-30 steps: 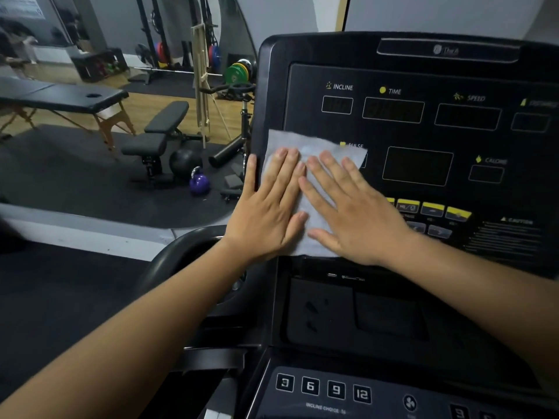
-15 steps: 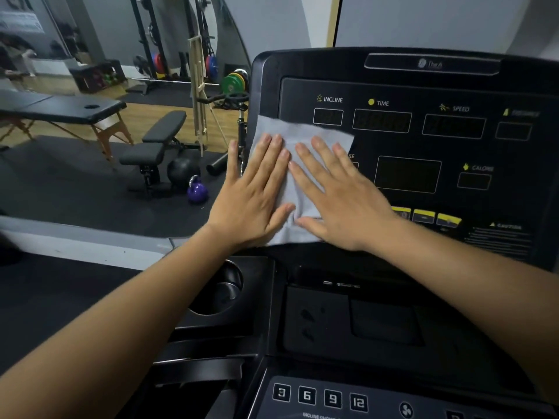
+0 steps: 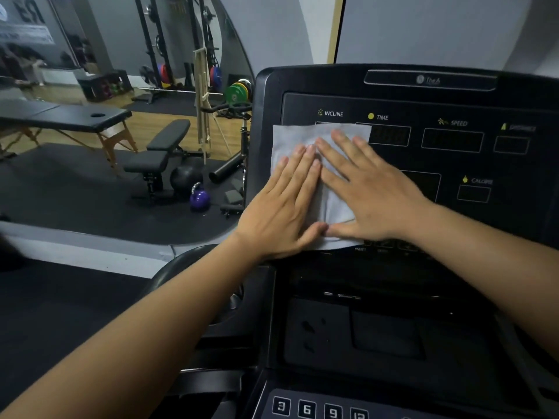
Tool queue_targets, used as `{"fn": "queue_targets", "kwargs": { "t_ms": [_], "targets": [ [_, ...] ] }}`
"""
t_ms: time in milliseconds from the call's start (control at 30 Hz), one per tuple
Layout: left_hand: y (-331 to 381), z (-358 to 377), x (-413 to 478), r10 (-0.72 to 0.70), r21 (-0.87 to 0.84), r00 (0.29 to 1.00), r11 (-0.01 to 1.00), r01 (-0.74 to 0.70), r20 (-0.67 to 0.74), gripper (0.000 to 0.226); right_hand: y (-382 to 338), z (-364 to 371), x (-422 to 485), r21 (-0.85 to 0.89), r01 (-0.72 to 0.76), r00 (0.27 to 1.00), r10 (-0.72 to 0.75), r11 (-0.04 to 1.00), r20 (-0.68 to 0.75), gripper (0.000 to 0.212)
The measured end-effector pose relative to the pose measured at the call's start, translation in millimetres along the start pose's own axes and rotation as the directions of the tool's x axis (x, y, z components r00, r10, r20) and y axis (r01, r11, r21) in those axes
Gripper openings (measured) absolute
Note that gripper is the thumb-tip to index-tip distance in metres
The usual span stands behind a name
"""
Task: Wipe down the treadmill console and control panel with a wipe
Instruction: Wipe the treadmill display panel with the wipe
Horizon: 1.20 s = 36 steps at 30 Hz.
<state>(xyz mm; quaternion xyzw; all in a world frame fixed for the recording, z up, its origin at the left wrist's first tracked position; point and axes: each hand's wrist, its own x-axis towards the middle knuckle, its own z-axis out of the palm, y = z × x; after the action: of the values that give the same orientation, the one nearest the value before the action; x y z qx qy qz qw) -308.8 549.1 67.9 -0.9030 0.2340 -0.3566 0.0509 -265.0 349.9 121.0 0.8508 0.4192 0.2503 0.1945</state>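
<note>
A pale grey wipe [image 3: 292, 140] lies flat on the left part of the black treadmill console [image 3: 453, 164], covering the INCLINE window and the edge of the TIME window. My left hand [image 3: 284, 213] and my right hand [image 3: 372, 195] both press on it with flat, spread fingers, side by side and touching at the thumbs. The wipe's lower edge reaches the row of buttons under the displays. Below, the control panel's numbered keys [image 3: 305, 408] show at the bottom edge of the view.
A dark tray recess [image 3: 363, 328] sits between the console and the keys, and a round cup holder [image 3: 187, 267] lies lower left. Left of the treadmill are a weight bench [image 3: 157, 155], a purple kettlebell [image 3: 199, 199] and a massage table [image 3: 75, 119].
Both hands have slid the wipe up the console's left side, from below the INCLINE window to over it and the edge of the TIME window.
</note>
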Motion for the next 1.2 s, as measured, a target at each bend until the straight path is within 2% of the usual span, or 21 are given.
{"fn": "queue_targets", "kwargs": {
  "t_ms": [100, 233, 367, 533, 700, 1000, 1133, 1200],
  "targets": [
    [5.0, 9.8, 2.5, -0.009, -0.011, 0.999, 1.000, 0.008, -0.038, 0.081, -4.9, 5.1, -6.8, -0.018, -0.015, 1.000, 0.015, 1.000, 0.003, 0.103],
    [23.8, 24.9, -28.3, 0.060, 0.025, 0.998, 0.998, -0.060, 0.007, 0.078, -24.0, 28.7, -37.7, 0.018, -0.002, 1.000, 0.003, 1.000, -0.023, 0.093],
    [24.0, 24.6, -31.4, 0.083, 0.056, 0.996, 0.995, -0.085, 0.045, 0.085, -29.3, 36.0, -54.8, 0.043, -0.007, 1.000, 0.008, 0.999, -0.011, 0.096],
    [7.5, 6.8, 27.8, 0.094, 0.061, 0.994, 0.993, -0.098, 0.060, 0.096, 22.2, 17.4, -36.8, 0.006, -0.062, 0.998, 0.062, 0.998, -0.033, 0.105],
    [7.6, -8.4, 95.2, 0.014, 0.088, 0.998, 0.996, -0.019, 0.061, 0.099, 76.1, -7.2, -22.8, -0.066, -0.134, 0.991, 0.134, 0.989, -0.006, 0.107],
    [65.3, 21.7, 1.5, 0.113, -0.030, 0.980, 0.993, -0.110, 0.164, 0.096, -1.6, 46.3, -102.4, 0.048, -0.110, 0.994, 0.109, 0.993, 0.021, 0.097],
    [61.8, 21.5, 21.0, 0.143, -0.002, 0.981, 0.990, -0.144, 0.132, 0.101, 15.0, 43.6, -99.7, 0.044, -0.081, 0.997, 0.080, 0.996, 0.005, 0.104],
    [51.9, 15.2, 51.0, 0.137, 0.017, 0.986, 0.990, -0.140, 0.094, 0.102, 42.4, 32.8, -85.8, 0.020, -0.115, 0.993, 0.116, 0.993, -0.003, 0.107]
  ]
}}
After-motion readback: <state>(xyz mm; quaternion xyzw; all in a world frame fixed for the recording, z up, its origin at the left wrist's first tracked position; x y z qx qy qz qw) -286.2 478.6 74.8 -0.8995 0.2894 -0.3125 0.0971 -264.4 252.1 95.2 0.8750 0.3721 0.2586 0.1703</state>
